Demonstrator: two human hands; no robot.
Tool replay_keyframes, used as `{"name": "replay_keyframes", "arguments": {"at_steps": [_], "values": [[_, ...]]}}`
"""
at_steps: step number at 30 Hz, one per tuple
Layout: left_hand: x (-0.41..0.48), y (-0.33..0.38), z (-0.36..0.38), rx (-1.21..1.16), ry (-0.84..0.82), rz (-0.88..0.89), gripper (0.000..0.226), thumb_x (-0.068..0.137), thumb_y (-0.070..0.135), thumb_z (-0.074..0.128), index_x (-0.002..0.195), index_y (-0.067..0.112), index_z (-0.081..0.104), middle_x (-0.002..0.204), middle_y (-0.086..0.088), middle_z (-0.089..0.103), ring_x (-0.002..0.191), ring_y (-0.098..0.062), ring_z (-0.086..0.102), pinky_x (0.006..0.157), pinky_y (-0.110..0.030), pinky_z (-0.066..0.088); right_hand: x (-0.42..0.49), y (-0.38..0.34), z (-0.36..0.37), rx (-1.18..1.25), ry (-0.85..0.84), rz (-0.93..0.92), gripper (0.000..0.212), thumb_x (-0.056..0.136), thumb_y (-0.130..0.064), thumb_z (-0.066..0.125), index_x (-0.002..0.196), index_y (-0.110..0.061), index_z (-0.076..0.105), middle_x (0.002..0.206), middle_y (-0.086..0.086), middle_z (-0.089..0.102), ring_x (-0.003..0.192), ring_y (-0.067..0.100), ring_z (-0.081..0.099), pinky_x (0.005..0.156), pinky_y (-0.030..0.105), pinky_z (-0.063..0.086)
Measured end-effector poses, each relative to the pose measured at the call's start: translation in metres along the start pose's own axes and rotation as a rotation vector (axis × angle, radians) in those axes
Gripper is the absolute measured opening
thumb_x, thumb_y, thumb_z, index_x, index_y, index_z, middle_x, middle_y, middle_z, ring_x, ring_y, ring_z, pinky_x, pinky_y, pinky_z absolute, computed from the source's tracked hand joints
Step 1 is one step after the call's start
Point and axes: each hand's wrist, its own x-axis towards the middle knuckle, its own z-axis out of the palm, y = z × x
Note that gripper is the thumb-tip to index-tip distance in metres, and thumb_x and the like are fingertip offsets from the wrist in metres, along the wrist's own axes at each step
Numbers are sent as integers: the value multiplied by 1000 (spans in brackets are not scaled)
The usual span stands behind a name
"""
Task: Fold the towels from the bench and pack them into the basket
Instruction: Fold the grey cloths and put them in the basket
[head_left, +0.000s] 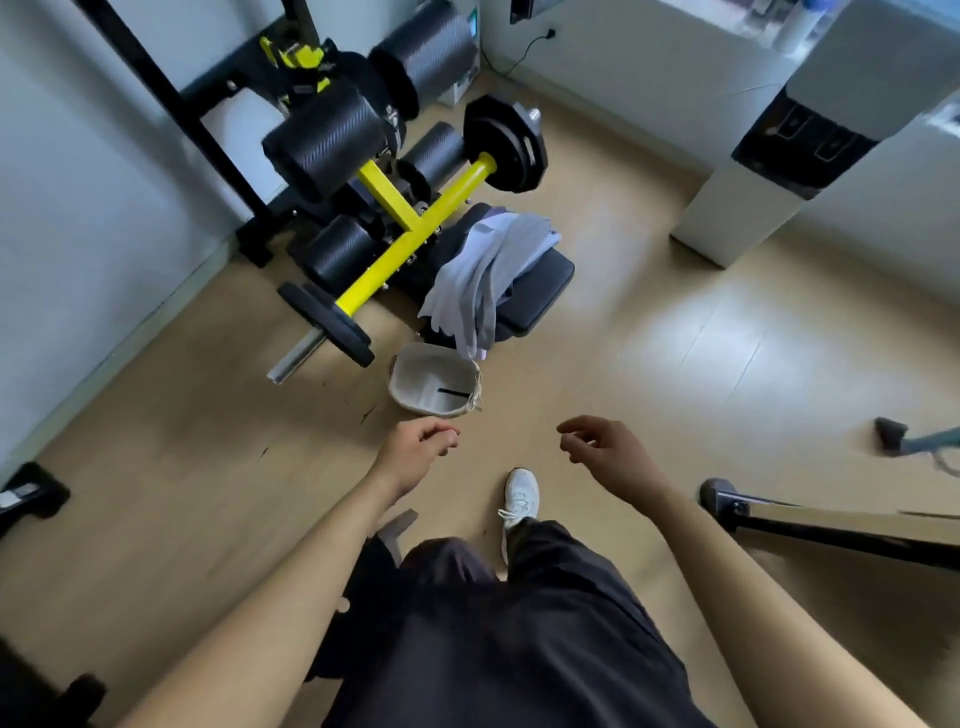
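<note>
1. Grip state: the left hand (415, 448) and right hand (608, 449) are held out ahead of the person, well short of the towels. The fingers are loosely curled and each grip holds nothing.
2. Task items: the towels (488, 270) lie in an unfolded heap on the near end of the table (543, 291), with one end drooping over its near-left edge. The basket (415, 382) stands on the floor (597, 374) just near of that edge, mouth up, with no towel in it.
3. Risk: the heap overhangs the edge. A pull on a single towel would probably drag the rest onto the floor.
4. Risk: the basket looks light. A foot or a trailing towel catching its rim could tip it.
5. Risk: the yellow frame (395, 254) and a plate (337, 332) sit just left of the towels. Cloth swung to the left could snag there.
6. Open room: open floor lies right of the table and between the person and the basket, which suits folding. A black stand leg (831, 540) crosses the near right, so keep steps away from it.
</note>
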Motion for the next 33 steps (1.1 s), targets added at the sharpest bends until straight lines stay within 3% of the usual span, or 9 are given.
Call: {"name": "replay_keyframes", "arguments": {"at_steps": [4,8,11,16,20,24,28,31,33], "values": [[60,47,-11,-35,19,-31,14,97,13,61,102,14,75,101,-8,76,103,-27,68,102,-42,51,83,-32,-41,-49,-39,-30,19,96,-26,62,111,-21,72,99,2,73,89,19,69,78,29,48],[135,83,-29,-80,47,-9,11,88,20,67,88,28,75,86,3,75,89,-18,68,94,-40,53,154,-59,-70,-81,-59,-16,20,96,-27,61,112,-20,72,99,3,73,89,23,69,82,34,52],[208,101,-35,-143,56,-14,16,91,13,65,83,24,74,79,2,73,84,-18,66,92,-38,52,207,-71,-81,-106,-71,16,21,96,-26,60,112,-19,72,98,3,73,90,23,69,83,34,52],[342,94,-26,-157,76,-90,13,94,17,63,86,16,73,76,-3,70,70,-15,63,70,-26,53,308,-77,-75,-142,-66,44,22,97,-27,60,114,-18,71,100,2,71,92,20,67,80,32,50],[432,51,-7,-106,94,-133,9,77,40,61,79,33,66,80,7,68,93,-28,70,87,-41,57,390,-76,-60,-150,-51,27,21,96,-20,61,113,-13,71,97,1,71,88,17,64,81,32,50],[489,19,15,-81,187,-158,46,73,55,59,109,27,63,103,3,67,103,-26,68,94,-49,55,476,-64,-45,-209,-54,11,25,96,-28,60,115,-16,71,110,4,73,99,20,68,89,38,53],[507,22,27,11,264,-138,54,81,51,61,125,19,61,115,-3,67,107,-25,64,92,-47,55,548,-49,-30,-399,-8,-213,32,96,-30,61,125,-16,67,131,8,62,115,33,56,96,41,44],[512,38,29,45,294,-148,30,88,39,69,110,20,67,95,1,70,93,-24,67,84,-41,57,586,-44,-25,-620,-41,-404,38,95,-32,61,129,-15,64,138,7,59,127,36,45,99,48,37],[513,45,29,38,279,-162,12,91,29,71,98,19,69,80,6,66,82,-19,64,76,-33,53,600,-45,-25,-750,-103,-473,44,93,-34,61,133,-17,60,134,8,59,126,37,45,100,50,32]]}}
